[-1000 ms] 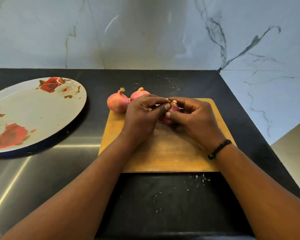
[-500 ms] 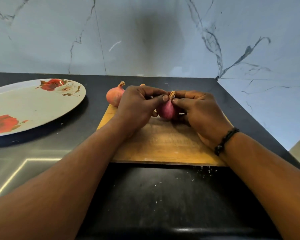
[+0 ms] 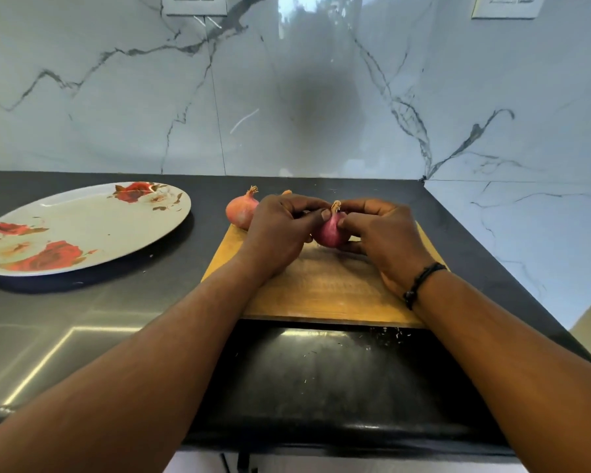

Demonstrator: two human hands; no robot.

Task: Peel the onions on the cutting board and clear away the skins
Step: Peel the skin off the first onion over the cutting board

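Head view: both hands, left (image 3: 280, 230) and right (image 3: 379, 233), pinch red onion (image 3: 331, 230) over cutting board (image 3: 321, 288), near worktop's back edge. Advice: nip dry tip, tear skin downward, steady bulb.

Both forearms are extended toward 12 o'clock. The left hand (image 3: 280, 230) and right hand (image 3: 382, 233) are brought together, fingers curled, thumbs pinching at the centre.

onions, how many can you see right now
3. One onion is held between the left hand and right hand over the cutting board; one sits at the board's far left corner; one stem tip peeks behind the left hand. Others may be hidden.
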